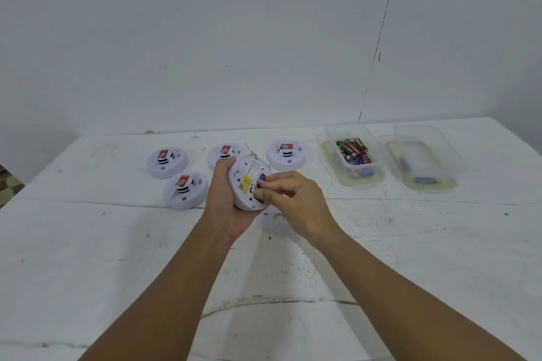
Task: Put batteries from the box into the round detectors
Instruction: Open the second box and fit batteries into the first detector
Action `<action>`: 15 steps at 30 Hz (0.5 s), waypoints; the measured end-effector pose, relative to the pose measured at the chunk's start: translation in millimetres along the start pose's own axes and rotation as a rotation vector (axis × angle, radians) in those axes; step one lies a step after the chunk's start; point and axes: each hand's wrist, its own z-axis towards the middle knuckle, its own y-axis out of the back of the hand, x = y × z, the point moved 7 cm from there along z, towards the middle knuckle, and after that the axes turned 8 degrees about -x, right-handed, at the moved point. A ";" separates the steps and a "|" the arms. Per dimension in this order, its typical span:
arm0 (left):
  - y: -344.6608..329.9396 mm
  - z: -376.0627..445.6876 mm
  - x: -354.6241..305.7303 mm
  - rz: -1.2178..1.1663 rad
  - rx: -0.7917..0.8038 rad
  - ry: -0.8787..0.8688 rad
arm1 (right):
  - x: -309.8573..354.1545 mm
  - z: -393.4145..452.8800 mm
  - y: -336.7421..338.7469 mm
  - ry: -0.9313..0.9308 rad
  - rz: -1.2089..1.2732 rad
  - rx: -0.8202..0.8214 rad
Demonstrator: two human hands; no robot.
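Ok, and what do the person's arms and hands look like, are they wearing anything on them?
Both forearms are bare right to the frame's bottom edge: no sleeves show. The left hand and right hand have no gloves, and no rings, watch or bracelets are visible on the fingers or wrists. Fingernails look short and unpainted.

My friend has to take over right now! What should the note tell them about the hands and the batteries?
Left hand holds a round detector up, back side showing.
Right hand pinches a battery at the detector's slot; whether it is fully seated cannot be told.
Four more detectors sit on the table, face up.
The box at the right holds more batteries; a second container lies beside it.
Left: finish this one, then check the others.
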 end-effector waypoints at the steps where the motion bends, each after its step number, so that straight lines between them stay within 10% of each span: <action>1: 3.0 0.9 -2.0 0.010 -0.008 -0.009 | 0.7 0.0 -1.8 0.016 -0.024 0.021; 15: 40.0 -3.2 -20.9 0.001 -0.088 -0.082 | -22.7 1.1 -2.6 0.014 -1.118 0.437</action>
